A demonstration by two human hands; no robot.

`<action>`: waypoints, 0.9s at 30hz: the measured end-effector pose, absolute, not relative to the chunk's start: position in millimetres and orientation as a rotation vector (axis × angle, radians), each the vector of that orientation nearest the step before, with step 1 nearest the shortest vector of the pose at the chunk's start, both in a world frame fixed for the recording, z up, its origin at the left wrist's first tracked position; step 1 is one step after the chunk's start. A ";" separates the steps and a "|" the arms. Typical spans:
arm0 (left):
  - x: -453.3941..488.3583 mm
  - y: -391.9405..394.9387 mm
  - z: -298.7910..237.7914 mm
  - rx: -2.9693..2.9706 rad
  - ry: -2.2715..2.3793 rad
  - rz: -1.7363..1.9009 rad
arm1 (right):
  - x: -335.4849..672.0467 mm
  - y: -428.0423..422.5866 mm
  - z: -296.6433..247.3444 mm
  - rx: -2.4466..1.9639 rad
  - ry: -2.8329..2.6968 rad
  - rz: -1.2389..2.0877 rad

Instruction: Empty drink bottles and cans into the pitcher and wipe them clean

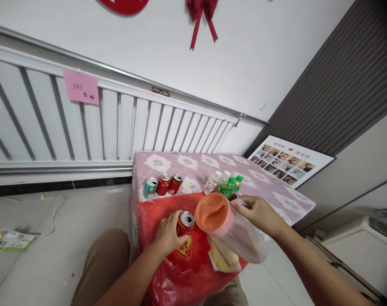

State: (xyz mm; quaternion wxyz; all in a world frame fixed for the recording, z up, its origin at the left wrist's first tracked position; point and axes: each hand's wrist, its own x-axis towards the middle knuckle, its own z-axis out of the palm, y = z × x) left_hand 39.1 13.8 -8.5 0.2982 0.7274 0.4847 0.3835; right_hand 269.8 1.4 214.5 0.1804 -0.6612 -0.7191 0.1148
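Note:
In my left hand [168,233] is a red drink can [184,224], opened at the top and held upright over the red plastic sheet [193,280]. My right hand [258,212] grips the handle of a clear plastic pitcher [244,240] with an orange lid [212,212]. The pitcher is tilted, its lid end toward the can. A gap between lid and can is hard to judge. Beneath the pitcher lies a folded yellow cloth [225,257], partly covered by it.
Two red cans [164,184] and a teal can [150,188] stand at the table's left. Several bottles with green and white caps [231,181] stand behind the pitcher. A patterned tablecloth [260,178] covers the table, against a white radiator [168,123]. A photo board [285,159] leans at right.

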 end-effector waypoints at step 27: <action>37.0 13.1 -3.3 1.904 1.291 1.015 | 243.7 11.8 222.9 -1.900 -2.090 0.267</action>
